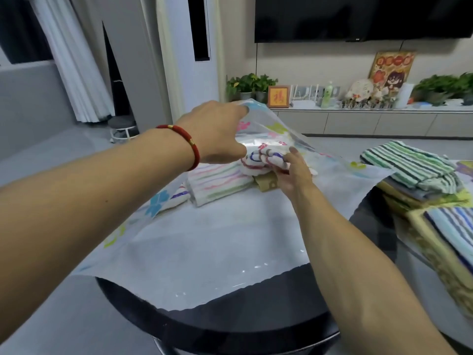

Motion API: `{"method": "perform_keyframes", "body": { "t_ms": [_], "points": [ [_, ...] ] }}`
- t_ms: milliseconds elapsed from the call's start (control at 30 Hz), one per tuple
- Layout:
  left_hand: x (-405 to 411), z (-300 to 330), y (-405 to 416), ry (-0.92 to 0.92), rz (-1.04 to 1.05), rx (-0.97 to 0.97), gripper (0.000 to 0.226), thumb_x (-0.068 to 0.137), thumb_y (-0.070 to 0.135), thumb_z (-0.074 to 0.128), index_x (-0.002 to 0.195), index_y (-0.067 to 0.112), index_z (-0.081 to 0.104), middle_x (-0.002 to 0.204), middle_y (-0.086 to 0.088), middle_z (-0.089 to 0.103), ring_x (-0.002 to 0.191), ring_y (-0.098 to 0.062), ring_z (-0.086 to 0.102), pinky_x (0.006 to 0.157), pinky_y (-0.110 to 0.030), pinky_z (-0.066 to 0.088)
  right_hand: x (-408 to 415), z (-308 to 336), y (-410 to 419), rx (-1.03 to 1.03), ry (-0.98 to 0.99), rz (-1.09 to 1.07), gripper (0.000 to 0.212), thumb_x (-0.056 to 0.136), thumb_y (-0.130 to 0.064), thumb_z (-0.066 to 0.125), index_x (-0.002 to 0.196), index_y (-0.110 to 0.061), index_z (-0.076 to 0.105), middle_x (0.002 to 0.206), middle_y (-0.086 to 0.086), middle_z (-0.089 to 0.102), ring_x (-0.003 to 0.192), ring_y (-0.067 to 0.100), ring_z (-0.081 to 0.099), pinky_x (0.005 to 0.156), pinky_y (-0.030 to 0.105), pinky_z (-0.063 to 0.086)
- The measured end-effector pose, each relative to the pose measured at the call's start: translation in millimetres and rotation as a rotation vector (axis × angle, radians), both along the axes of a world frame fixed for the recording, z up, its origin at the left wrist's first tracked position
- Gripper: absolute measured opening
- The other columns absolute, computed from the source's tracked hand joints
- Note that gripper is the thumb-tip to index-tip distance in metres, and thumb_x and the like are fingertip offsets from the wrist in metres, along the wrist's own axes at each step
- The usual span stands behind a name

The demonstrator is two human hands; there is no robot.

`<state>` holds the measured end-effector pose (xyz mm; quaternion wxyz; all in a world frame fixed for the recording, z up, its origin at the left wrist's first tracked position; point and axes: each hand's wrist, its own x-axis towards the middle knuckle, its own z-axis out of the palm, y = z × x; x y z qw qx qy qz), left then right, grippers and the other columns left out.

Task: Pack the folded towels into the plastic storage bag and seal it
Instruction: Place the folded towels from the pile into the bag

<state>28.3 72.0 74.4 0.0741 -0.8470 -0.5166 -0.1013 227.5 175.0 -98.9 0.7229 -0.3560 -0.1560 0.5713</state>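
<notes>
My left hand [217, 131], a red bracelet [190, 144] on its wrist, pinches the upper flap of the clear flower-printed storage bag [204, 242] and holds its mouth open over the dark round table [230, 326]. My right hand [291, 172] grips a striped folded towel [266, 160] inside that opening, beside another folded towel [220, 180] already in the bag. Further right, a stack of striped towels [409, 167] sits outside the bag.

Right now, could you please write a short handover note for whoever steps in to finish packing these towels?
Left hand: holds up the top flap of the plastic storage bag.
Right hand: pushing a folded multicolour-striped towel through the bag's mouth.
Done: a pastel-striped towel lies inside.
Left: the green-striped towel and the stack beneath it at right remain outside; the bag is unsealed.
</notes>
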Motion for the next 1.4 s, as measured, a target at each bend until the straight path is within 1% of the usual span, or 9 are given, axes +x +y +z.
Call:
{"method": "perform_keyframes", "body": {
  "t_ms": [133,267,433,700,833,1000,1167,1267,1400],
  "points": [
    [3.5,-1.9,0.2,-0.012,0.004,-0.004,0.064,0.084,0.037,0.065,0.142,0.019,0.045,0.127,-0.009,0.063,0.105,-0.029,0.059,0.089,-0.046,0.056,-1.5,-4.0,-8.5,-0.051,-0.205,0.191,0.040,0.095,0.012,0.040,0.129,0.016,0.058,0.136,0.034,0.062,0.117,0.042,0.069,0.097,0.041,0.059],
    [6.3,2.7,-1.6,-0.012,0.012,-0.018,0.064,0.084,0.039,0.065,0.142,0.019,0.045,0.127,-0.009,0.063,0.105,-0.029,0.058,0.089,-0.044,0.055,-6.0,5.6,7.5,0.011,0.027,0.061,0.063,0.093,0.024,0.031,0.150,-0.001,0.044,0.142,0.027,0.054,0.128,0.045,0.058,0.110,0.053,0.048],
    [3.5,11.3,-5.1,-0.045,0.026,0.010,0.058,0.082,0.034,0.063,0.137,0.016,0.049,0.127,-0.011,0.063,0.109,-0.032,0.059,0.090,-0.045,0.055,-7.4,2.8,22.5,0.221,0.270,-0.035,0.065,0.092,0.028,0.034,0.133,-0.021,0.048,0.129,0.019,0.057,0.109,0.033,0.062,0.111,0.053,0.045],
    [9.1,-3.0,-9.7,0.008,-0.012,-0.041,0.072,0.083,0.034,0.066,0.148,0.022,0.039,0.141,-0.007,0.057,0.122,-0.032,0.053,0.099,-0.050,0.050,15.7,-22.1,8.9,-0.111,-0.234,0.057,0.083,0.092,0.023,0.031,0.156,-0.029,0.040,0.137,0.012,0.052,0.108,0.026,0.062,0.087,0.039,0.057],
    [13.1,-8.9,-12.4,0.011,-0.027,-0.047,0.076,0.081,0.039,0.069,0.149,0.022,0.039,0.141,-0.007,0.056,0.123,-0.032,0.053,0.099,-0.050,0.050,22.3,-8.5,-23.6,-0.239,-0.913,0.129,0.057,0.098,0.000,0.048,0.151,-0.021,0.047,0.139,0.009,0.055,0.119,0.028,0.060,0.105,0.042,0.054],
    [14.1,-17.5,-17.7,0.033,-0.037,-0.047,0.091,0.077,0.048,0.076,0.153,0.023,0.032,0.151,-0.003,0.048,0.132,-0.030,0.048,0.103,-0.050,0.049,48.3,20.5,-118.1,0.108,-1.815,0.335,0.037,0.096,-0.017,0.061,0.132,-0.025,0.068,0.126,-0.010,0.067,0.105,0.013,0.066,0.091,0.027,0.053],
    [14.9,-24.7,-17.9,0.024,-0.056,-0.070,0.093,0.075,0.052,0.077,0.153,0.024,0.035,0.154,-0.001,0.046,0.134,-0.029,0.047,0.109,-0.046,0.044,124.1,57.8,-189.3,0.361,-1.584,0.006,0.025,0.087,-0.021,0.056,0.095,-0.027,0.079,0.085,-0.010,0.077,0.068,0.014,0.073,0.056,0.019,0.054],
    [21.7,-28.2,-18.9,-0.007,-0.069,-0.068,0.092,0.072,0.054,0.079,0.151,0.026,0.039,0.155,0.000,0.044,0.134,-0.030,0.048,0.108,-0.047,0.042,185.9,50.2,-165.0,0.009,-1.770,-0.476,0.025,0.090,-0.019,0.055,0.096,-0.015,0.079,0.086,0.008,0.078,0.077,0.032,0.071,0.072,0.041,0.059],
    [31.2,-37.7,-16.6,-0.041,-0.073,-0.052,0.090,0.071,0.054,0.079,0.149,0.028,0.042,0.157,0.004,0.041,0.134,-0.029,0.048,0.107,-0.048,0.042,249.5,31.5,-116.7,-0.352,-2.037,-0.317,0.031,0.099,-0.014,0.055,0.122,-0.011,0.076,0.124,0.022,0.071,0.115,0.043,0.062,0.096,0.050,0.053]
  ]
}}
